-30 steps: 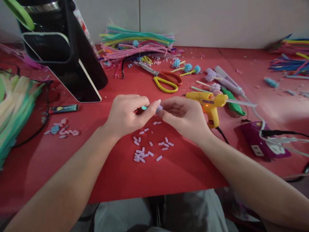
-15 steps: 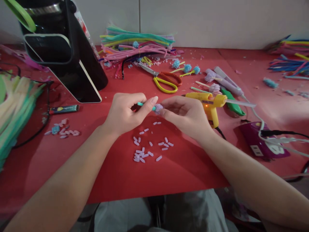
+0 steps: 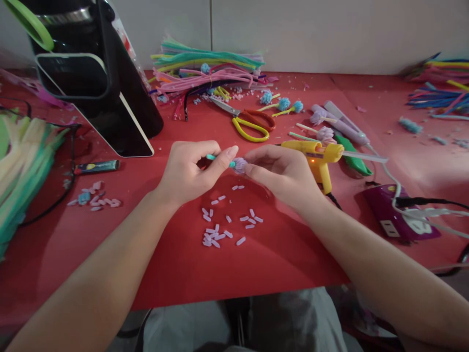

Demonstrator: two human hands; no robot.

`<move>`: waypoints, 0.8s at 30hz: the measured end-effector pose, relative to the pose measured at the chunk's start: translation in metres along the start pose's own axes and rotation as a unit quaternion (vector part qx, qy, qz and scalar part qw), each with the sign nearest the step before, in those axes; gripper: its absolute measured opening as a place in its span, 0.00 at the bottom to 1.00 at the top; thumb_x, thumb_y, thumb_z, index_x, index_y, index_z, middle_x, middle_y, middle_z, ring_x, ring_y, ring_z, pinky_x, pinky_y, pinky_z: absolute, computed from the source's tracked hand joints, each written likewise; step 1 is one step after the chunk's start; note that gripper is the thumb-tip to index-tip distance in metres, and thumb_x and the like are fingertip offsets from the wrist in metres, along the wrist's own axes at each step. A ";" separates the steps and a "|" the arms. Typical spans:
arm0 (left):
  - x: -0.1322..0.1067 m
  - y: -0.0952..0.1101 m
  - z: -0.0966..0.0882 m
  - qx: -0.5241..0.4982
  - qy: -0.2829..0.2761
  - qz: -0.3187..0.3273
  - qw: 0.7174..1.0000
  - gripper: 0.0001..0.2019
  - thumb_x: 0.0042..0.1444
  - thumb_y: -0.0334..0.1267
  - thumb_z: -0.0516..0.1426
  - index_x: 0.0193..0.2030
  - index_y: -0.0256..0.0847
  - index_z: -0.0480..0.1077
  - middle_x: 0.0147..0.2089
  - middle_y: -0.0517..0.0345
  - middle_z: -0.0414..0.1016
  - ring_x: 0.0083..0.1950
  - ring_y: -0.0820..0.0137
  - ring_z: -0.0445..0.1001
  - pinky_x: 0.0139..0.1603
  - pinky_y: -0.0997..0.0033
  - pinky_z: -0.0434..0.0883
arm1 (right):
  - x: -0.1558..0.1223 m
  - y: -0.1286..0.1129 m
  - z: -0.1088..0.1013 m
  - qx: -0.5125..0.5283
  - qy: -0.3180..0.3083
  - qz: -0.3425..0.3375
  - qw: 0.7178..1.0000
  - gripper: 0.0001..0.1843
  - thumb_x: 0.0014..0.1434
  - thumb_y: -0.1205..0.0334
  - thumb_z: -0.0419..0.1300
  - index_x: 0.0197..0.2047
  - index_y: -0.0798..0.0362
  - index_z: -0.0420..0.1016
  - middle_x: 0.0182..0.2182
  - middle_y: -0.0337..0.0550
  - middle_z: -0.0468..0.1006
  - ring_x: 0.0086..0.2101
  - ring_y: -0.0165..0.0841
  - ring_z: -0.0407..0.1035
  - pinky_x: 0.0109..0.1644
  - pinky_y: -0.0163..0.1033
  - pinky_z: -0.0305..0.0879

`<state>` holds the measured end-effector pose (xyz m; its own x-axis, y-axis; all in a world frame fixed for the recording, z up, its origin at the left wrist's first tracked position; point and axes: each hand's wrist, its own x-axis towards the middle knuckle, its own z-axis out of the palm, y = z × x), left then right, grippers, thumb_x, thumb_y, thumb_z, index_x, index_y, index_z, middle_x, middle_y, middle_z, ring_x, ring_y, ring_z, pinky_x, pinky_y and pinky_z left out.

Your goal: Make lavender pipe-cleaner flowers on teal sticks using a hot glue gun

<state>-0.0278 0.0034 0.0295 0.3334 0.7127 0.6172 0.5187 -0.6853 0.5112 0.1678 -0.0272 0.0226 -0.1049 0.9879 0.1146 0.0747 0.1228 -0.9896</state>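
My left hand [image 3: 190, 171] pinches a teal pipe-cleaner stem [image 3: 211, 157] between thumb and fingers, just above the red table [image 3: 183, 264]. At the stem's right end sits a small lilac fuzzy tuft [image 3: 240, 165]. My right hand [image 3: 284, 173] has its fingertips closed on that tuft. Under both hands lie several short lilac pipe-cleaner pieces [image 3: 227, 225], scattered on the table.
A yellow glue gun [image 3: 318, 159] with a lit lamp stands just right of my right hand, its cord running to a purple power strip [image 3: 399, 215]. Scissors [image 3: 249, 122], finished tufted stems [image 3: 282, 103], pipe-cleaner bundles [image 3: 208, 66] and a black stand [image 3: 98, 78] lie further back.
More of the teal stem shows in my left hand, and the lilac tuft has come into view between the fingertips. Both hands stay in nearly the same place.
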 end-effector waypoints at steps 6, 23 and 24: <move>0.000 0.000 0.001 -0.018 -0.003 -0.008 1.000 0.22 0.62 0.39 0.61 0.19 0.38 0.60 0.18 0.67 0.50 0.21 0.79 0.49 0.23 0.73 0.52 | -0.001 0.001 0.001 -0.020 0.002 0.000 1.000 0.12 0.54 0.54 0.72 0.34 0.53 0.80 0.32 0.43 0.85 0.35 0.36 0.79 0.43 0.43 0.77; 0.004 -0.040 0.006 -0.173 -0.014 -0.189 0.967 0.28 0.57 0.42 0.62 0.15 0.40 0.49 0.18 0.66 0.43 0.22 0.78 0.44 0.24 0.68 0.44 | -0.044 -0.048 -0.062 -0.638 -0.221 0.143 0.724 0.31 0.68 0.36 0.42 0.26 0.49 0.68 0.29 0.45 0.78 0.27 0.38 0.68 0.32 0.43 0.55; 0.004 -0.041 0.006 -0.177 -0.015 -0.190 0.965 0.28 0.56 0.42 0.63 0.15 0.40 0.49 0.18 0.66 0.43 0.22 0.78 0.44 0.24 0.68 0.44 | -0.052 -0.048 -0.074 -0.659 -0.190 0.187 0.704 0.34 0.66 0.32 0.41 0.25 0.48 0.68 0.29 0.47 0.78 0.27 0.40 0.69 0.32 0.44 0.55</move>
<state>-0.0426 0.0349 0.0074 0.1979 0.9233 0.3291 0.3081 -0.3774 0.8733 0.2428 -0.0776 0.0703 -0.0717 0.9088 -0.4110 0.9957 0.0893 0.0239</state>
